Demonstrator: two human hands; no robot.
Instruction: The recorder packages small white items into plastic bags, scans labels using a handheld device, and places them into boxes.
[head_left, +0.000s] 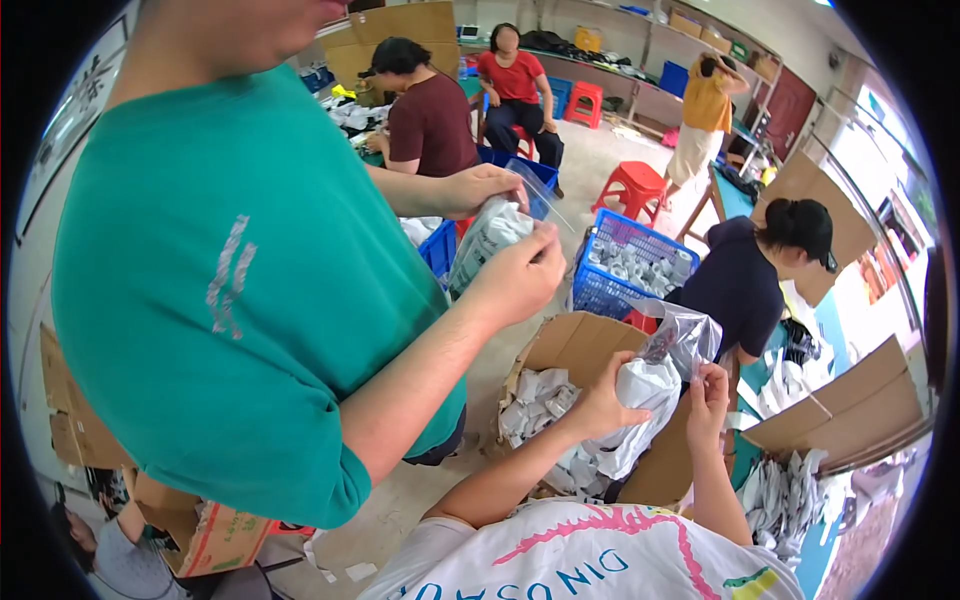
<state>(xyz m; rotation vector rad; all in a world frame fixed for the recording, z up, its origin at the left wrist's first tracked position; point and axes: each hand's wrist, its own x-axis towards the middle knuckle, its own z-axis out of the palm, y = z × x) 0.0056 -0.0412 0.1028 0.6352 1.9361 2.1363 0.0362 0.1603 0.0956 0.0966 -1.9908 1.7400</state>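
My left hand (603,402) is closed round a soft white bundle (648,392), its thumb lying across the front. A clear plastic bag (690,338) covers the upper end of the bundle and stands up loosely above it. My right hand (708,392) pinches the edge of that bag between thumb and fingers. Both hands are over a cardboard box (570,345) with many crumpled white pieces (540,400) in it. What the bundle is made of inside its white wrapping, I cannot tell.
Close on my left, a person in a green shirt (230,290) holds another bagged white bundle (500,228). Beyond the box is a blue crate (640,240) of small grey-white pieces. A person in dark clothes (740,275) sits at the right-hand table. Red stools (632,185) stand farther off.
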